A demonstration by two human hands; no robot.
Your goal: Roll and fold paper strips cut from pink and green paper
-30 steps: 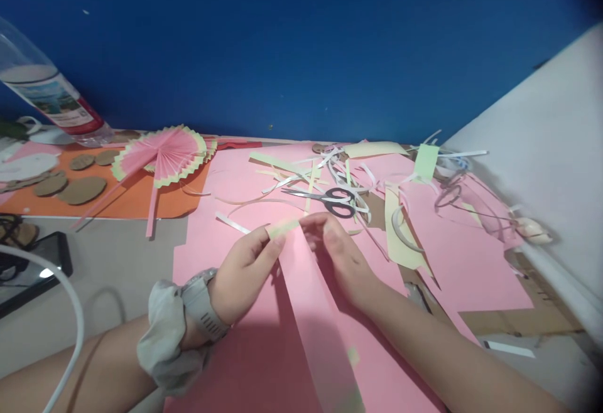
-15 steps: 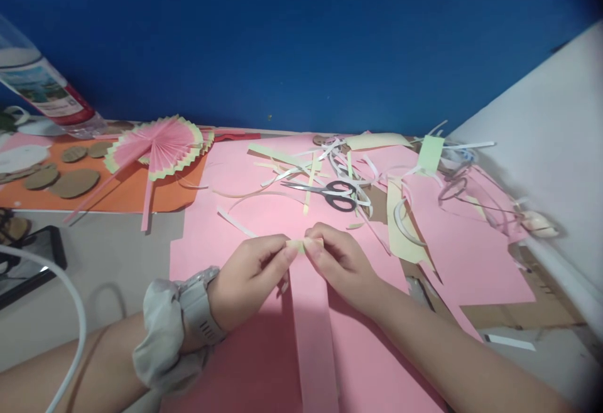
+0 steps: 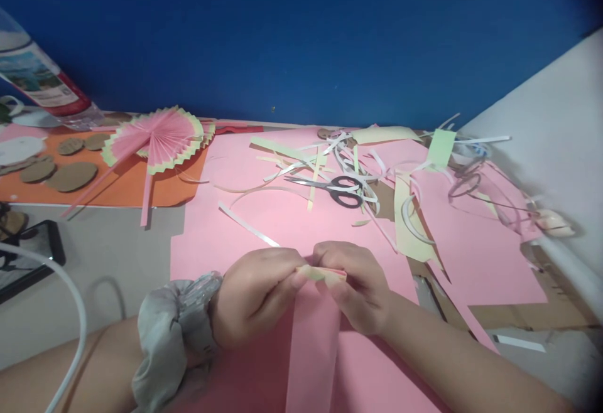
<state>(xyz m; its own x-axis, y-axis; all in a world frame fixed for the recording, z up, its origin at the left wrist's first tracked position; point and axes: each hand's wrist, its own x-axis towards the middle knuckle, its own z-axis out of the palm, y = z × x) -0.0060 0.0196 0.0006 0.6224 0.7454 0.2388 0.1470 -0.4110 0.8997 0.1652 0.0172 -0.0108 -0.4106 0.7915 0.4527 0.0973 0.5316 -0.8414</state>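
My left hand (image 3: pixel 264 294) and my right hand (image 3: pixel 355 287) meet at the front middle, each pinching one end of a folded top on a pink paper strip (image 3: pixel 313 350). The folded end has a pale yellow-green edge and shows stacked layers. From there the strip runs down toward me over large pink sheets (image 3: pixel 254 218). Fingers behind the fold are partly hidden. Beyond my hands lie scissors (image 3: pixel 330 188) with black handles among cut paper strips (image 3: pixel 339 149).
Left, a pleated pink paper fan (image 3: pixel 160 137) rests on orange paper (image 3: pixel 179 190) near cardboard discs (image 3: pixel 73 176). A bottle (image 3: pixel 42 80), a phone (image 3: pixel 31 259) and a white cable (image 3: pixel 70 300) are at the far left. Yellow paper (image 3: pixel 412 218) and cardboard (image 3: pixel 518 316) lie right. A blue wall (image 3: pixel 301 42) stands behind.
My hands have moved slightly down toward me with the strip's end. The fold has tilted, now showing its pink layers at the right; the view has shifted a little.
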